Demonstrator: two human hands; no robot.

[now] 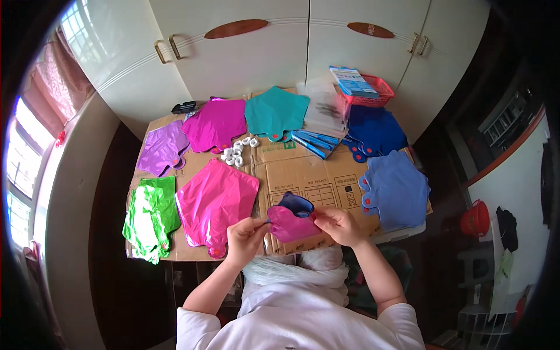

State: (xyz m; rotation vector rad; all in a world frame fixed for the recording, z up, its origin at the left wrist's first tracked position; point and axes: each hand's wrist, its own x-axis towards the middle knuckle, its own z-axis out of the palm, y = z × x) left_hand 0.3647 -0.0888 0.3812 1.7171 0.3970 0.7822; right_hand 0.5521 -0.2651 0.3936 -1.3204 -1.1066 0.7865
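Note:
Close to the table's front edge, my two hands hold a small stack of flat foil pieces between them, a magenta foil piece (pixel 291 228) with a dark blue foil piece (pixel 298 205) curling up behind it. My left hand (pixel 245 234) pinches its left edge between thumb and fingers. At its right edge, my right hand (pixel 338 226) grips with thumb and fingertips. Just left of my left hand lies a shiny pink foil sheet (pixel 216 201) with a rounded tab and a red dot. A light blue stack of foil sheets (pixel 396 189) rests to the right.
Flattened cardboard (pixel 312 169) covers the table. More foil sheets lie around it: green (pixel 153 213), purple (pixel 162 147), magenta (pixel 216 123), teal (pixel 277 111) and dark blue (pixel 378 129). White rings (pixel 234 151), blue packets (pixel 315 143), clear bags (pixel 325 111) and a red basket (pixel 382 90) sit farther back.

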